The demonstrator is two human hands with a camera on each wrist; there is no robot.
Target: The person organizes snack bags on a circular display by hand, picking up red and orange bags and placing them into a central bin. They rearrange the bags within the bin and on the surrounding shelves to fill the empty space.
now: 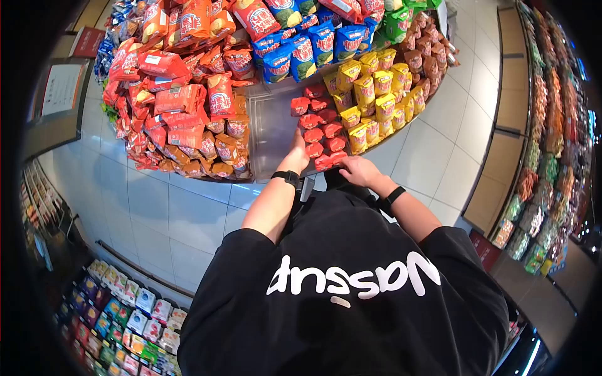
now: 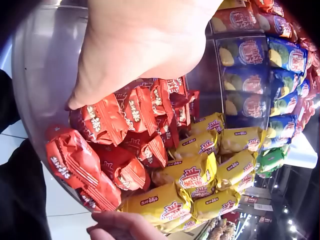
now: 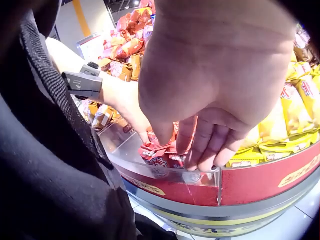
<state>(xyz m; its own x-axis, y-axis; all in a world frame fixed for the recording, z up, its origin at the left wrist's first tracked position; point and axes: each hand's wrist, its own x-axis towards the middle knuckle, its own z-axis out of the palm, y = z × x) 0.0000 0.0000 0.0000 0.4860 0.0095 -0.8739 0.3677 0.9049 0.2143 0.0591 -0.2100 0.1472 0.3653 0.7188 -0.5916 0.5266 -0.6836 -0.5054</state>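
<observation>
Inside the clear bin (image 1: 266,125), red packets (image 1: 320,135) run in a row away from the person; left hand (image 1: 300,150) lies on them, grip not tellable; right hand (image 1: 357,169) hangs released at the near end

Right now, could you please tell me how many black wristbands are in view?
2: the left wristband, behind the left hand touching the red packets; the right wristband, behind the right hand. None looks hidden.

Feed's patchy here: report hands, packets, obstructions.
Left hand rests on red packets. Right hand touches front row. Clear front wall by fingertips; yellow packets adjacent.
</observation>
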